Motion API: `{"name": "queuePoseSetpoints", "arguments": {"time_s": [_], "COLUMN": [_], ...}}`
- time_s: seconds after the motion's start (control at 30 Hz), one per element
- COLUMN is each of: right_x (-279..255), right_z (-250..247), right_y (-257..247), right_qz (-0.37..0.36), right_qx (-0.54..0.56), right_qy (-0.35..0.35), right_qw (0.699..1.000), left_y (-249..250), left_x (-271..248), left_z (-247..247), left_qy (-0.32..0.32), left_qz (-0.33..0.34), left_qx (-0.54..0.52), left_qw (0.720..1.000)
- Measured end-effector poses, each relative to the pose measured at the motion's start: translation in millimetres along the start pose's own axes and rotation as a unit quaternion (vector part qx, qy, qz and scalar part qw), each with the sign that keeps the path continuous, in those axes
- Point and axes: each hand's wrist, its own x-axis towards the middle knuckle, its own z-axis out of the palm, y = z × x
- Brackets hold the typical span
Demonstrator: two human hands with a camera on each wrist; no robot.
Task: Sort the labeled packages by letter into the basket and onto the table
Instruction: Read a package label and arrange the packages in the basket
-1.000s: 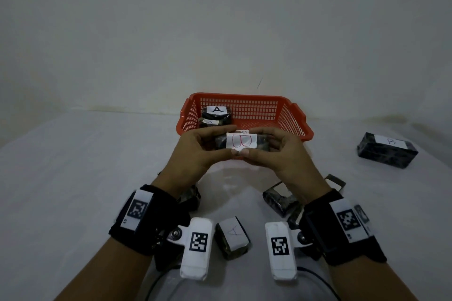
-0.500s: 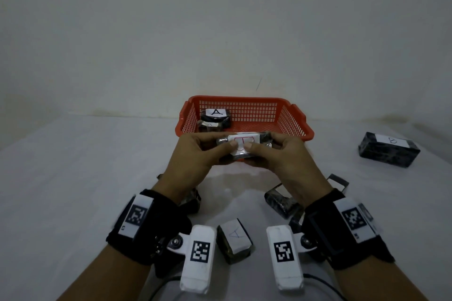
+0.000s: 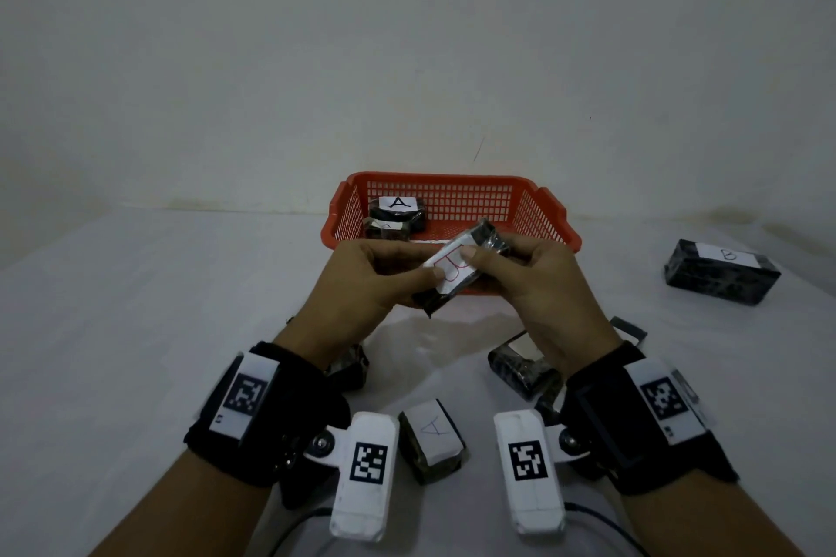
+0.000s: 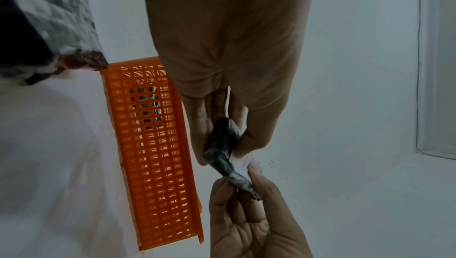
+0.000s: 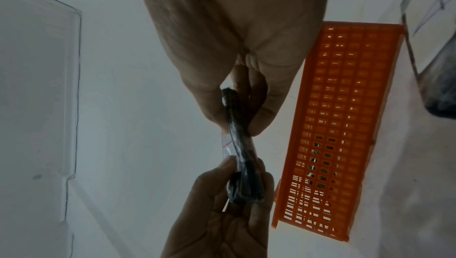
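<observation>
Both hands [image 3: 457,285] on tilted, seemingly B-labelled package [image 3: 457,274].

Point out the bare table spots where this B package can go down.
Bare table lies left of the red basket, and between the basket and the far-right B package. Crowded: the near middle, where the A package and dark packages lie by the wrists.

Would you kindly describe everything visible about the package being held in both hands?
The held package is small, flat and dark, wrapped in what looks like crinkly mottled plastic, with a white paper label bearing a red letter B. It is held in the air just in front of the orange basket, tilted with its right end higher. The left hand pinches its lower end and the right hand its upper end; nothing else touches it.
</observation>
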Motion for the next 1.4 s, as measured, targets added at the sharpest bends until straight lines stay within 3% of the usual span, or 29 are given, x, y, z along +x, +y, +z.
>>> {"name": "queuePoseSetpoints", "arguments": {"time_s": [0.4, 0.57, 0.73, 0.9, 1.07, 1.2, 1.33, 1.4], "right_x": [0, 1, 0, -2, 3, 5, 4, 5], "right_z": [-1, -5, -3, -4, -4, -8, -7, -5], "right_y": [-3, -1, -1, 1, 2, 2, 3, 1], "right_qz": [0.029, -0.023, -0.019, -0.044, -0.007, -0.008, -0.013, 0.007], "right_qx": [0.011, -0.033, -0.017, -0.038, 0.033, 0.02, 0.005, 0.052], "right_qy": [-0.039, -0.003, -0.05, -0.046, -0.065, -0.053, -0.059, -0.072], "right_qw": [0.999, 0.999, 0.998, 0.997, 0.997, 0.998, 0.998, 0.996], "left_y": [2, 2, -1, -2, -3, -3, -2, -2], "left_x": [-3, 0, 2, 1, 3, 2, 2, 1], "left_z": [-4, -3, -6, -8, -12, -14, -12, -13], "left_qy": [0.003, -0.008, 0.027, -0.003, 0.027, 0.002, 0.027, 0.028], "left_qz": [0.068, 0.007, 0.013, 0.009, 0.001, -0.012, 0.021, 0.034], "left_qx": [0.052, -0.021, -0.033, -0.026, -0.042, -0.055, -0.043, -0.054], "left_qw": [0.996, 1.0, 0.999, 1.0, 0.999, 0.998, 0.998, 0.998]}}
